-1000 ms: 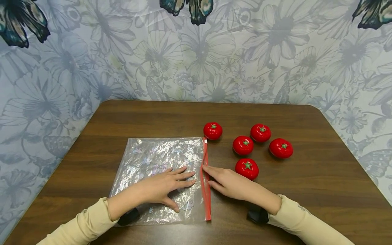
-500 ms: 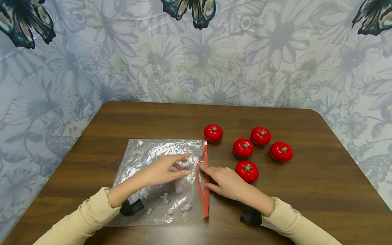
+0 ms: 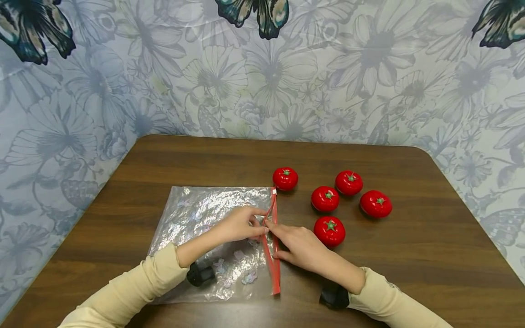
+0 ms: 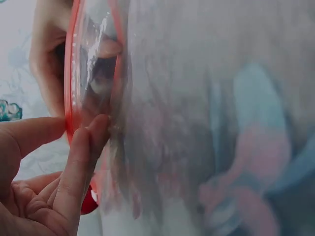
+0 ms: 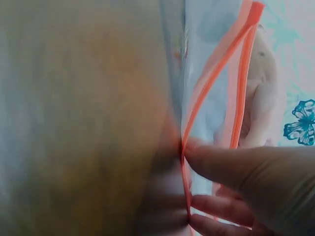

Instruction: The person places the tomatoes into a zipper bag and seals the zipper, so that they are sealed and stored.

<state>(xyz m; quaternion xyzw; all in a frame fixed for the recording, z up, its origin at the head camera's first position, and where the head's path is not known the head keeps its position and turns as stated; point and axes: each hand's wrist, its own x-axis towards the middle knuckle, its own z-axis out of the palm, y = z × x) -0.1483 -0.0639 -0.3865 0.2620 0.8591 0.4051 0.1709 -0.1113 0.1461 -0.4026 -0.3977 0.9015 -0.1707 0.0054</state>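
A clear zip bag (image 3: 193,205) with a red closure strip (image 3: 276,273) lies flat, its mouth towards the right and parted at the strip. My left hand (image 3: 242,224) comes over the bag and pinches the upper red lip between thumb and fingers; the left wrist view shows the thumb tip (image 4: 56,128) against the strip. My right hand (image 3: 301,246) reaches in from the right. Its forefinger stretches to the upper lip near my left fingertips. The right thumb touches the strip lower down. Several red tomatoes (image 3: 330,231) stand upright just beyond my right hand.
All of this rests on a brown wooden table (image 3: 197,159). One tomato (image 3: 285,178) sits close to the bag's far right corner. A floral wall (image 3: 287,82) with butterfly decorations rises behind the table. Dark wrist cameras (image 3: 334,296) hang under both wrists.
My left hand has lifted off the middle of the bag, moved right and taken hold of the red lip. My right forefinger has parted the strip, and the bag's mouth has opened.
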